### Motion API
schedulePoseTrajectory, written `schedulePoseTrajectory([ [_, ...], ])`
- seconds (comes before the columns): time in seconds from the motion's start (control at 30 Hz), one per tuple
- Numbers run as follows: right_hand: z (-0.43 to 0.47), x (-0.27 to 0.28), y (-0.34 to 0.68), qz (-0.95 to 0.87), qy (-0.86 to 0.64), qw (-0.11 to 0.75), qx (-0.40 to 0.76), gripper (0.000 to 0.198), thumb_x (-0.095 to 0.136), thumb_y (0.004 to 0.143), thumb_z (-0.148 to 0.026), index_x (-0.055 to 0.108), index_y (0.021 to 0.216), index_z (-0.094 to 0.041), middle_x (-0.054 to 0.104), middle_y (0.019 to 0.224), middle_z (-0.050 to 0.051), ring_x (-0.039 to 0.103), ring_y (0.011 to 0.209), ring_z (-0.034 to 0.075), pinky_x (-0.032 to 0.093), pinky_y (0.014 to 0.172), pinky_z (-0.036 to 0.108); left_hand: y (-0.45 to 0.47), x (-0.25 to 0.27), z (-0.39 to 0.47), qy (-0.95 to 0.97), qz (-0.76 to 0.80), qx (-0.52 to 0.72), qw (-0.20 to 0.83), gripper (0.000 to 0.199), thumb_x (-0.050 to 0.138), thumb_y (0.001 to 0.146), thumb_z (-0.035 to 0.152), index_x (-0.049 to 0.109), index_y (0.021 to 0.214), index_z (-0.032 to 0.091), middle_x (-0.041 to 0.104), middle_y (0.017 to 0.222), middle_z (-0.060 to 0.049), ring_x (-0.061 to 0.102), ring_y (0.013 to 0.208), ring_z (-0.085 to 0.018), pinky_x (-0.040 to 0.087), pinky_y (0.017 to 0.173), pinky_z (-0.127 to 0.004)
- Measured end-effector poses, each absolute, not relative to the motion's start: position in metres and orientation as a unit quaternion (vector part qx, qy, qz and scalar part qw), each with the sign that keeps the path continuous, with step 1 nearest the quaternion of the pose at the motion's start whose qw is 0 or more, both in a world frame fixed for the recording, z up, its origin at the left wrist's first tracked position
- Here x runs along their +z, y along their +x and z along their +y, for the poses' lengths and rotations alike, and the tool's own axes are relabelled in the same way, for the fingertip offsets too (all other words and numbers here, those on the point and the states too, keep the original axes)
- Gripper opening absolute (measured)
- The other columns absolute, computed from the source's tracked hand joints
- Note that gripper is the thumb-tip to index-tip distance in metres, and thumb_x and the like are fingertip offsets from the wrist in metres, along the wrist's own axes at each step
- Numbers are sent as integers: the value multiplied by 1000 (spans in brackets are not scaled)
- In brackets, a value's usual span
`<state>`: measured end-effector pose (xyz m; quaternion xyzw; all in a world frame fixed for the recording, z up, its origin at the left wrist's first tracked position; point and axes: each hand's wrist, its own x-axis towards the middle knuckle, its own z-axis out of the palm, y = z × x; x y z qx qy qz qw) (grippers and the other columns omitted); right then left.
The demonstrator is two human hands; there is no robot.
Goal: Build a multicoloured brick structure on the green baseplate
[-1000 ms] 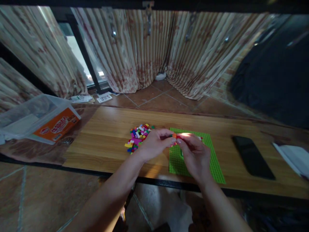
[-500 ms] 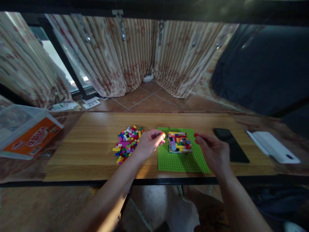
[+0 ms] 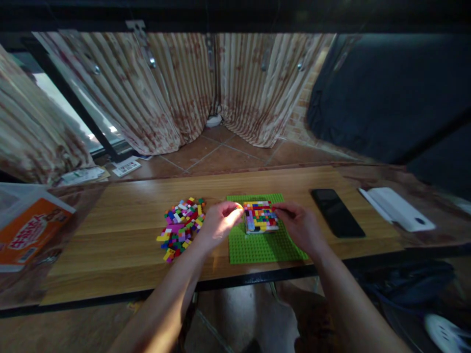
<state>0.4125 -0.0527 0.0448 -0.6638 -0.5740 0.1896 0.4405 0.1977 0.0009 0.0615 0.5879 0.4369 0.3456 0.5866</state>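
A block of many-coloured toy bricks (image 3: 261, 219) stands on a green studded baseplate (image 3: 253, 251). By its left back corner, my left hand (image 3: 222, 220) is closed in a pinch. Sunlight glares on those fingertips, so whatever they hold cannot be made out. My right hand (image 3: 300, 223) pinches a small red brick (image 3: 274, 209) at the right back edge of the block. Whether that brick touches the block is unclear. Left of the baseplate lies a loose pile of bricks (image 3: 182, 225) in mixed colours, partly behind my left forearm.
A black phone (image 3: 336, 213) lies on the wooden table (image 3: 110, 235) right of the baseplate. Further right is a white device (image 3: 401, 208). An orange-labelled plastic box (image 3: 33, 230) stands at the far left. Striped curtains (image 3: 176, 93) hang behind.
My right hand has moved left, bringing the red brick to the block's edge. My left hand stays pinched near the left back corner. The whole view has shifted and tilted slightly.
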Motion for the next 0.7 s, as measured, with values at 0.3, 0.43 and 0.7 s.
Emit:
schedulePoseTrajectory([
  [0.3, -52, 48, 413, -583, -670, 427, 172, 21, 58, 83, -32, 75, 85, -21, 75, 84, 5, 68, 77, 21, 53, 72, 35, 195, 62, 3, 613, 439, 326, 570, 20, 65, 75, 33, 70, 81, 15, 67, 75, -3, 61, 71, -15, 48, 68, -27],
  [0.43, -52, 50, 416, -601, -666, 410, 167, 20, 57, 83, -30, 75, 85, -21, 75, 84, 4, 67, 78, 21, 52, 74, 35, 195, 61, 3, 616, 439, 329, 565, 19, 64, 75, 32, 69, 81, 14, 68, 74, -3, 62, 70, -15, 48, 68, -26],
  [0.7, -55, 52, 419, -641, -636, 393, 175, 23, 53, 86, -27, 75, 90, -22, 73, 91, 5, 67, 84, 20, 51, 77, 33, 194, 60, 5, 627, 436, 322, 559, 19, 63, 77, 31, 69, 83, 14, 68, 76, -4, 63, 71, -16, 48, 68, -27],
])
